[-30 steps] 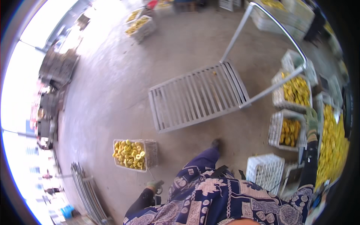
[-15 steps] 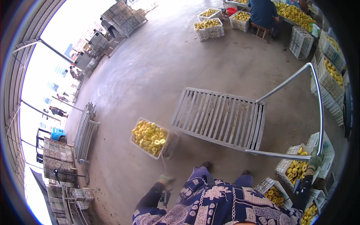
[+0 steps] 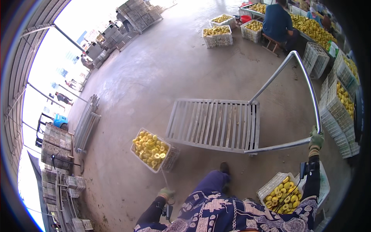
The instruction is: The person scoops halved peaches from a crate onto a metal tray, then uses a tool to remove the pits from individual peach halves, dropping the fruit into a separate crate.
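One slatted cart [image 3: 213, 124], wide floor [image 3: 166, 69] beyond its far edge

Right fingers [image 3: 317, 138] on cart handle [image 3: 308, 79], left fingers [image 3: 167, 191] near crate [image 3: 171, 159]

A smooth grey concrete floor [image 3: 162, 73] spreads across the space, taking a pale sheen toward the upper left. Along the left side, a ribbed grey metal roof [image 3: 36, 19] bends above an open side that glares white with daylight. Slim dark metal posts [image 3: 68, 37] stand against that brightness, near a bright blue vehicle [image 3: 60, 121]. At the upper right is a low brown wooden stool [image 3: 270, 40] with splayed legs.
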Demonstrator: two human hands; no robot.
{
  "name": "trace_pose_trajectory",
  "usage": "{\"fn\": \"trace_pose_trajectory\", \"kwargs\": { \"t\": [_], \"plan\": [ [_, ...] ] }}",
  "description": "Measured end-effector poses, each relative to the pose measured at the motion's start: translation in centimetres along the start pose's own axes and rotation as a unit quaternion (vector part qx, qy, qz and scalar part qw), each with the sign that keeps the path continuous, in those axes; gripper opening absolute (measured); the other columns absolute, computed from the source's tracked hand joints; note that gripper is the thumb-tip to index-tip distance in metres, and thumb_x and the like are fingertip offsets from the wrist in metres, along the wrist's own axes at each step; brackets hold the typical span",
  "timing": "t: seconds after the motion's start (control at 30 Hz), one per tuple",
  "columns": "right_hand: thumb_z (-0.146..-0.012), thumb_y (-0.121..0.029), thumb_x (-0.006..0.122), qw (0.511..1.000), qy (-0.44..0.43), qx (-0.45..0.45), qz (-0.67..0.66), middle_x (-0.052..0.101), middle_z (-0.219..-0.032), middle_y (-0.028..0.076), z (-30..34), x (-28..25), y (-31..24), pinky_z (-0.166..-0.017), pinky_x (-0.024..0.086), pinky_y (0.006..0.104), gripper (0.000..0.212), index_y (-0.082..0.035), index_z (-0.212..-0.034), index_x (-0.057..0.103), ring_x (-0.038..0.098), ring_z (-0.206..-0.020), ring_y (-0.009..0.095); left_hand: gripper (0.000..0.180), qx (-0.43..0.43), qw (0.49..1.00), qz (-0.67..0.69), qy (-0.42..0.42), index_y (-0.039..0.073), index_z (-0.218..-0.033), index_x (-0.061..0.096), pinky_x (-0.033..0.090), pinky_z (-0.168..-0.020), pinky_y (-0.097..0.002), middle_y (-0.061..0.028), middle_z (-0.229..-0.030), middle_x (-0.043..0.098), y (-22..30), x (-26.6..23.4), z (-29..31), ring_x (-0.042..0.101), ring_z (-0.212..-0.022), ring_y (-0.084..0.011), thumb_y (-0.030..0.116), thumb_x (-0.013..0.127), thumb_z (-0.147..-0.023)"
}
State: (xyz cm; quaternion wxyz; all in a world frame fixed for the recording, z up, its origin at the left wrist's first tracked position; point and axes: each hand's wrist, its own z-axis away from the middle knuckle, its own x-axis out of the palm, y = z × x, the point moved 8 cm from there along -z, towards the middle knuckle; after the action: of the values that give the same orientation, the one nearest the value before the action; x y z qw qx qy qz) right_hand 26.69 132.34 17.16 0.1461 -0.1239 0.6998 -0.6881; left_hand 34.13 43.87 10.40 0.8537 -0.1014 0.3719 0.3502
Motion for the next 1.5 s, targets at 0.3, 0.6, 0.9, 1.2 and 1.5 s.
{"fn": "trace_pose_trajectory", "kwargs": {
  "t": [0.3, 0.6, 0.9, 1.2, 1.5],
  "plan": [
    [-0.077, -0.017, 0.073, 0.996, -0.07, 0.038, -0.04, 0.052, -0.06, 0.0, -13.7, 8.2, 0.6, -0.045, 0.037, 0.0251, 0.022, -0.008, -0.083, 0.054, 0.048, -0.049, 0.009, 0.063, -0.039, 0.997, -0.033, 0.052, 0.001, -0.091, 0.067, 0.049, -0.079, -0.0356, -0.0175, -0.09, 0.067, 5.9, -3.0, 8.0, 0.064, -0.088, -0.0284, 0.052, 0.076, -0.054],
    [-0.08, -0.035, 0.071, 0.972, -0.201, 0.084, 0.09, 0.056, -0.065, 0.004, -21.5, 16.9, -9.7, -0.045, 0.042, 0.0306, 0.032, -0.006, -0.086, 0.057, 0.053, -0.05, 0.016, 0.044, -0.07, 0.997, 0.022, 0.011, 0.008, -0.087, 0.071, 0.05, -0.083, -0.0386, -0.0178, -0.093, 0.067, 17.7, -2.6, 19.8, 0.065, -0.091, -0.0327, 0.046, 0.063, -0.068],
    [-0.084, -0.029, 0.069, 0.921, -0.354, 0.132, 0.099, 0.054, -0.072, 0.002, -19.3, 25.3, -16.9, -0.044, 0.044, 0.0302, 0.026, -0.008, -0.089, 0.056, 0.056, -0.054, 0.015, 0.053, -0.154, 0.979, 0.13, 0.0, 0.003, -0.098, 0.066, 0.047, -0.085, -0.039, -0.0241, -0.1, 0.064, 24.4, 0.4, 29.1, 0.061, -0.097, -0.0345, 0.043, 0.067, -0.063],
    [-0.084, -0.006, 0.054, 0.741, -0.481, -0.467, 0.042, 0.062, -0.096, 0.012, -3.7, 36.7, -39.6, -0.085, 0.047, 0.0333, 0.026, -0.001, -0.11, 0.058, 0.059, -0.094, 0.023, 0.047, -0.135, 0.952, 0.273, -0.021, 0.006, -0.089, 0.069, 0.05, -0.076, -0.0394, -0.0173, -0.085, 0.067, 29.9, 3.6, 39.1, 0.064, -0.084, -0.0326, 0.048, 0.068, -0.067],
    [-0.088, -0.005, 0.059, 0.444, -0.869, -0.188, 0.107, 0.059, -0.081, -0.002, 22.5, 43.4, -21.3, -0.062, 0.044, 0.0201, 0.015, -0.003, -0.102, 0.06, 0.051, -0.069, 0.005, 0.037, -0.171, 0.927, 0.335, 0.002, 0.005, -0.089, 0.069, 0.049, -0.077, -0.0432, -0.0243, -0.093, 0.064, 37.7, 8.6, 48.7, 0.062, -0.088, -0.038, 0.038, 0.061, -0.075]
  ]
}}
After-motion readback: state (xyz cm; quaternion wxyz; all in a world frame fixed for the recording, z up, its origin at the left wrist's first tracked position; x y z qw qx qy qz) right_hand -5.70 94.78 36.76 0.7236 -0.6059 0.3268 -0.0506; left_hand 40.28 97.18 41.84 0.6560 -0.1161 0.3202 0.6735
